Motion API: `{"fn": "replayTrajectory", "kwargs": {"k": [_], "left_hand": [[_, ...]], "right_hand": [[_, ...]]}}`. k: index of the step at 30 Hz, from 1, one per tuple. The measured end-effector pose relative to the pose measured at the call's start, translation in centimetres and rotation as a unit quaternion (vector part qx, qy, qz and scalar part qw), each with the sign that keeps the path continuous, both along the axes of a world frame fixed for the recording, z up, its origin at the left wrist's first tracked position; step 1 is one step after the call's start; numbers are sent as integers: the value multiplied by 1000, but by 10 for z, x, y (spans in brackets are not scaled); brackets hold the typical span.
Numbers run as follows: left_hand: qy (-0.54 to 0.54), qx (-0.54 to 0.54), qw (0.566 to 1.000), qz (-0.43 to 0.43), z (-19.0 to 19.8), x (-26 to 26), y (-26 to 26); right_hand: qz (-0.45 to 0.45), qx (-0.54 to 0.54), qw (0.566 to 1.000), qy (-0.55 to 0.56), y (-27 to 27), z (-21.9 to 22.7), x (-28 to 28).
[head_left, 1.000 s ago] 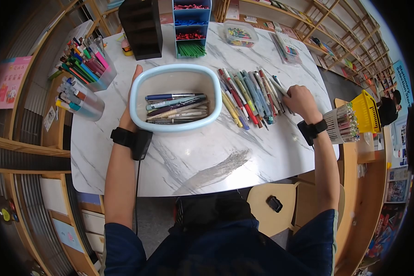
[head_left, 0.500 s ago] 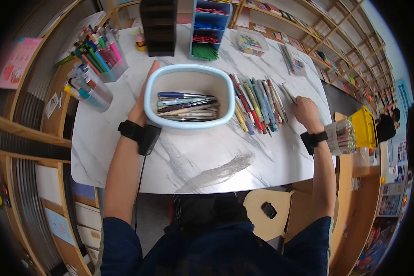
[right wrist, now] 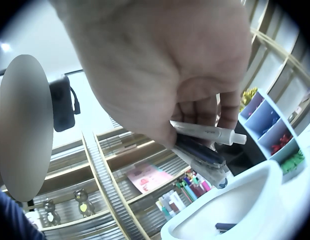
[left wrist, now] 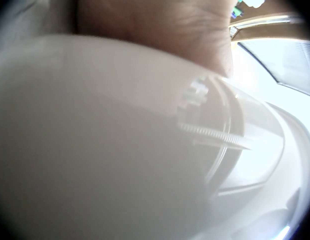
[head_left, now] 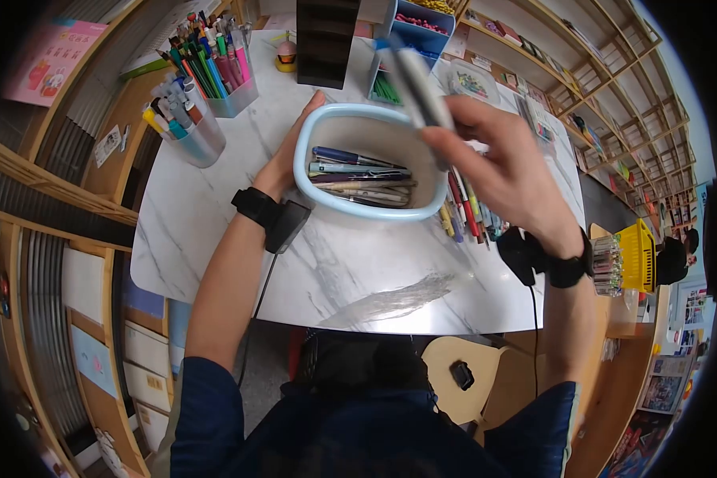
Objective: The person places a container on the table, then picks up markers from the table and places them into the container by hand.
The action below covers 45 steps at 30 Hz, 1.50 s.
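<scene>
A light-blue-rimmed basin (head_left: pixel 302 163) stands on the marbled table with several pens (head_left: pixel 362 177) lying inside. My left hand (head_left: pixel 285 163) rests along the basin's left outer side, fingers extended; its wrist view is mostly filled by the glossy white basin wall. Over the basin's right rim, my right hand (head_left: pixel 502 163) grips a few pens (right wrist: pixel 202 132) between thumb and fingers. They are blurred in the head view; the right wrist view shows a white one and a dark one. Partly hidden below that hand, more pens (head_left: pixel 468 209) lie on the table.
Two clear cups of pens and markers (head_left: pixel 195 139) stand at the left. A black organizer (head_left: pixel 323 44) and a blue compartment rack (head_left: pixel 417 36) are at the back, near a clear box (head_left: pixel 472 82). A yellow basket (head_left: pixel 636 255) is beyond the right edge.
My right hand has picked up pens from the right end of the row and carried them left and up to the basin. My left hand stays at the basin's side while the head view shifts.
</scene>
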<state>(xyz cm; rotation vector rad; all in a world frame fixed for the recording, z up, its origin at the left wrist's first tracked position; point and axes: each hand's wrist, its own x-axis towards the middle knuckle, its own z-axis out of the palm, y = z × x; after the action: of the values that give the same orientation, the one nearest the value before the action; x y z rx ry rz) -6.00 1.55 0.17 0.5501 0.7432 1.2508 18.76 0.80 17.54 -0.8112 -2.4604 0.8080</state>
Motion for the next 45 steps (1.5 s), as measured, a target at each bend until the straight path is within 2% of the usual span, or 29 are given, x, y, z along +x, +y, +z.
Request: {"fn": "replayTrajectory", "kwargs": {"k": [1,3,4,5,6,8,9,11,14,17,19,21,22,24,25,27,32,34,37,45], "left_hand": [[0,0,1000,1,9,5,-5],[83,37,993,74,24,12,-12],[82,37,993,77,11,4,-5],[34,52,998,-2,-12,-9,9],[-14,66,994,-81,-26,-18,17],[16,55,997,-46,-27,-14,19],[47,44,998,-15,-27,-12,19],[35,46,998,-15,-22,-11,15],[40,48,998,-31,-15,-10,10],[33,58,998,-3,-17,-8,10],[-16,65,997,-44,-22,-11,13],[21,104,994,-24,-28,-9,20],[18,100,995,-23,-29,-9,20],[16,92,995,-21,-29,-8,21],[15,88,996,-19,-29,-8,21],[14,79,997,-13,-29,-8,21],[17,53,998,2,-27,-7,19],[17,44,999,6,-25,-7,17],[17,28,999,17,-23,-7,13],[5,11,999,31,-22,-7,12]], "right_hand": [[14,29,999,-7,4,-8,-10],[31,54,998,-32,8,-19,-24],[49,79,994,-58,10,-24,-28],[52,79,994,-59,10,-28,-30],[54,96,987,-120,10,-33,-30],[49,148,968,-198,7,-40,-28],[50,147,968,-199,4,-40,-28],[12,180,977,-112,-1,-36,-26],[-24,176,981,-71,0,-25,-12],[-61,196,978,-31,5,-23,16],[-99,178,979,-35,6,-20,40],[-194,143,968,-69,13,-27,68],[-198,144,967,-71,18,-35,85],[-241,167,927,-233,28,-56,118],[-244,167,926,-233,31,-66,130],[-267,117,907,-305,33,-83,145],[-274,97,923,-251,28,-89,133],[-279,36,907,-314,26,-85,122],[-278,40,897,-342,28,-88,117],[-292,79,895,-329,28,-99,108]]}}
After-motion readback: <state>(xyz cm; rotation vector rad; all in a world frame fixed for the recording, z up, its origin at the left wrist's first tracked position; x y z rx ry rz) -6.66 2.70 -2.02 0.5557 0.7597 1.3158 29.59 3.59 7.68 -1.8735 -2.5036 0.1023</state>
